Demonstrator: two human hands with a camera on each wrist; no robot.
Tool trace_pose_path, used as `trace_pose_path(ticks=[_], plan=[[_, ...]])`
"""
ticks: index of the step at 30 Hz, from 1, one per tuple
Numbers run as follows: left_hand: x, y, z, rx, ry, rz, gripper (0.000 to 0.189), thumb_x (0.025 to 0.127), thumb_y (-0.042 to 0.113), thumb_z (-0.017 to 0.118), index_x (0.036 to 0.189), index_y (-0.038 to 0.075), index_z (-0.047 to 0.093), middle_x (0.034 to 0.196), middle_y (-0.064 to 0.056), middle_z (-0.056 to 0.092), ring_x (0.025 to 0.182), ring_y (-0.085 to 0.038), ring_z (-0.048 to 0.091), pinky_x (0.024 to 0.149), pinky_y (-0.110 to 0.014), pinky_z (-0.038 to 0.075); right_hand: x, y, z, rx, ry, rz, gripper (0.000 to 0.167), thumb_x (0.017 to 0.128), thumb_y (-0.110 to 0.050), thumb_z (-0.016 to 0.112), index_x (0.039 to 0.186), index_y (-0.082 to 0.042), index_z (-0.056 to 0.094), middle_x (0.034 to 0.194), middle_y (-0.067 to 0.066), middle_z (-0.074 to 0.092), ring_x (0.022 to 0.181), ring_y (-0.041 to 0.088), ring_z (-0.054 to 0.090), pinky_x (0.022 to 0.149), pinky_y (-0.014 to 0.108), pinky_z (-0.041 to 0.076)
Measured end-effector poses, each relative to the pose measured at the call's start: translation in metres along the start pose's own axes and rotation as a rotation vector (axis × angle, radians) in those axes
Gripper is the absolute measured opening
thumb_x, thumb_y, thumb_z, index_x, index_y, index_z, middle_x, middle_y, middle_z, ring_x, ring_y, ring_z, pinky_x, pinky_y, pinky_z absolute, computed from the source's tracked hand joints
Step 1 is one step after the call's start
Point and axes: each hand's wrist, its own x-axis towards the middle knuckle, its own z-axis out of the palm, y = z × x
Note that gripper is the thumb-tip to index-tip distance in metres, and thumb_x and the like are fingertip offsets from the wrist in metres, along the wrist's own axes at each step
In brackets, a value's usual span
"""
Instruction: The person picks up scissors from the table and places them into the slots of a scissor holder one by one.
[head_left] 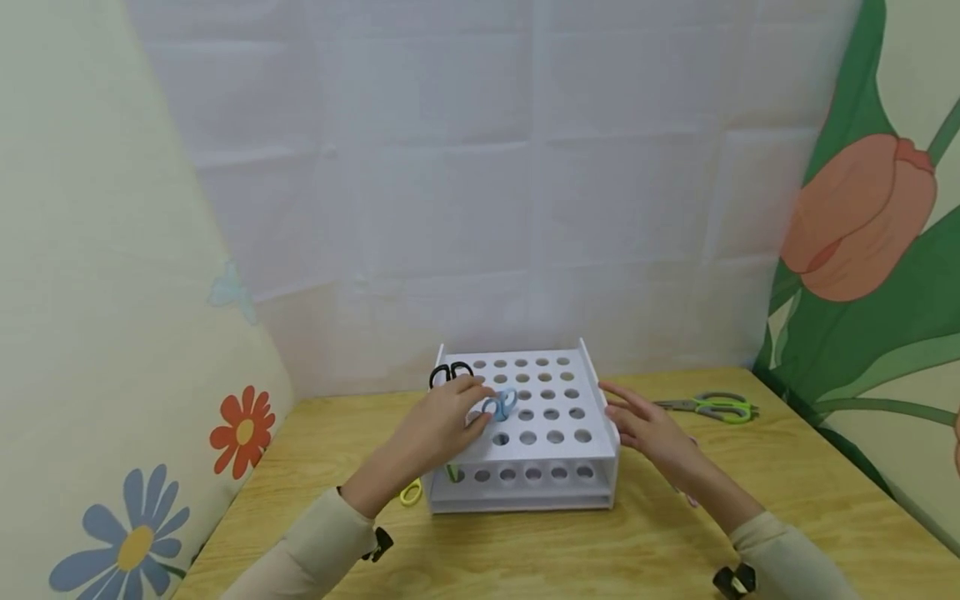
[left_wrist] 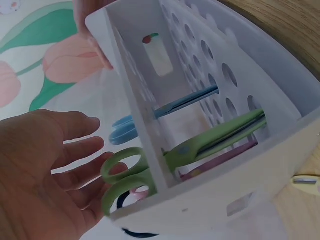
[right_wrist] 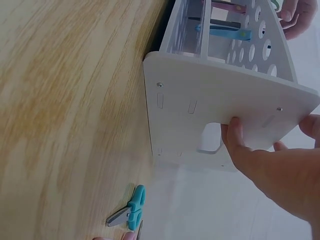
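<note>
A white two-tier rack (head_left: 542, 450) with rows of round holes stands on the table. Blue scissors (head_left: 507, 403) are upright in it, handles above the top shelf. My left hand (head_left: 448, 417) hovers just beside those handles; in the left wrist view its fingers are loosely spread, with a gap to the blue scissors (left_wrist: 124, 131). Green scissors (left_wrist: 131, 170) and pink-purple scissors (left_wrist: 220, 162) stand in nearby holes. Black scissor handles (head_left: 452, 372) rise at the rack's back left. My right hand (head_left: 648, 429) rests its fingers against the rack's right side panel (right_wrist: 200, 95).
Right of the rack lie green-and-grey scissors (head_left: 723, 407) on the wooden table (head_left: 517, 558). Teal scissors (right_wrist: 135, 207) show in the right wrist view. Yellow scissors (head_left: 410, 493) lie by the rack's front left corner. A white sheet (head_left: 480, 167) hangs behind.
</note>
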Motion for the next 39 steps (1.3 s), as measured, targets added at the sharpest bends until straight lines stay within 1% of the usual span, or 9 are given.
trace_pose_path(ticks=[4, 9, 12, 16, 19, 24, 32, 34, 39], plan=[[-0.014, 0.004, -0.011, -0.002, 0.062, 0.024, 0.029, 0.094, 0.015, 0.076, 0.121, 0.007, 0.07, 0.113, -0.006, 0.065, 0.092, -0.018, 0.063, 0.076, -0.033, 0.054, 0.0, 0.001, 0.0, 0.002, -0.005, 0.006, 0.061, 0.107, -0.034, 0.055, 0.161, -0.018, 0.031, 0.157, 0.025, 0.034, 0.139, 0.036, 0.042, 0.102, 0.04, 0.047], [-0.034, 0.005, -0.028, 0.005, 0.152, 0.039, 0.031, 0.092, 0.013, 0.076, 0.122, 0.008, 0.069, 0.113, -0.003, 0.065, 0.092, -0.016, 0.064, 0.076, -0.033, 0.055, 0.001, 0.002, -0.001, 0.004, -0.007, -0.005, 0.062, 0.107, -0.033, 0.055, 0.161, -0.016, 0.031, 0.156, 0.026, 0.035, 0.138, 0.037, 0.043, 0.101, 0.038, 0.048], [-0.046, 0.002, -0.036, 0.009, 0.196, 0.012, 0.032, 0.091, 0.012, 0.077, 0.121, 0.009, 0.069, 0.113, -0.003, 0.066, 0.092, -0.018, 0.065, 0.076, -0.036, 0.055, 0.003, 0.003, -0.003, 0.011, -0.006, -0.031, 0.062, 0.107, -0.032, 0.055, 0.161, -0.015, 0.031, 0.155, 0.027, 0.036, 0.137, 0.037, 0.044, 0.1, 0.038, 0.048], [-0.061, -0.005, -0.044, 0.03, 0.214, -0.065, 0.032, 0.09, 0.013, 0.078, 0.121, 0.009, 0.069, 0.114, -0.005, 0.067, 0.095, -0.022, 0.066, 0.077, -0.041, 0.055, 0.004, 0.003, -0.004, 0.019, -0.009, -0.056, 0.061, 0.107, -0.031, 0.056, 0.161, -0.014, 0.032, 0.155, 0.026, 0.038, 0.135, 0.037, 0.046, 0.1, 0.04, 0.048], [-0.072, -0.012, -0.047, 0.057, 0.204, -0.121, 0.034, 0.089, 0.014, 0.079, 0.121, 0.008, 0.07, 0.114, -0.005, 0.068, 0.097, -0.026, 0.068, 0.077, -0.044, 0.056, 0.003, 0.003, -0.004, 0.013, -0.01, -0.053, 0.062, 0.107, -0.032, 0.056, 0.161, -0.014, 0.031, 0.155, 0.026, 0.037, 0.135, 0.036, 0.046, 0.1, 0.04, 0.048], [-0.087, -0.022, -0.044, 0.087, 0.153, -0.197, 0.03, 0.09, 0.015, 0.078, 0.118, 0.01, 0.071, 0.109, -0.004, 0.069, 0.088, -0.022, 0.067, 0.072, -0.042, 0.055, 0.002, 0.005, -0.003, 0.012, 0.001, -0.054, 0.061, 0.107, -0.032, 0.055, 0.16, -0.014, 0.033, 0.154, 0.026, 0.039, 0.135, 0.036, 0.047, 0.097, 0.036, 0.05], [-0.099, -0.044, -0.023, 0.069, 0.048, -0.3, 0.018, 0.093, 0.017, 0.076, 0.11, 0.013, 0.073, 0.102, -0.002, 0.069, 0.072, -0.014, 0.061, 0.062, -0.032, 0.05, 0.004, 0.007, -0.003, 0.015, 0.01, -0.055, 0.061, 0.107, -0.032, 0.056, 0.16, -0.013, 0.033, 0.154, 0.026, 0.04, 0.134, 0.035, 0.048, 0.097, 0.036, 0.05], [-0.101, -0.049, -0.017, 0.054, 0.012, -0.323, 0.017, 0.094, 0.02, 0.075, 0.11, 0.013, 0.074, 0.101, -0.001, 0.068, 0.074, -0.015, 0.063, 0.062, -0.032, 0.051, 0.004, 0.007, -0.002, 0.013, 0.01, -0.05, 0.062, 0.107, -0.032, 0.056, 0.16, -0.013, 0.033, 0.154, 0.026, 0.04, 0.134, 0.035, 0.048, 0.098, 0.036, 0.05], [-0.101, -0.056, -0.005, 0.0, -0.077, -0.392, 0.02, 0.095, 0.028, 0.074, 0.111, 0.015, 0.074, 0.102, -0.001, 0.068, 0.085, -0.02, 0.067, 0.069, -0.039, 0.055, 0.005, 0.007, -0.003, 0.008, 0.014, -0.049, 0.062, 0.107, -0.032, 0.056, 0.16, -0.013, 0.032, 0.154, 0.026, 0.04, 0.134, 0.035, 0.047, 0.098, 0.037, 0.05]])
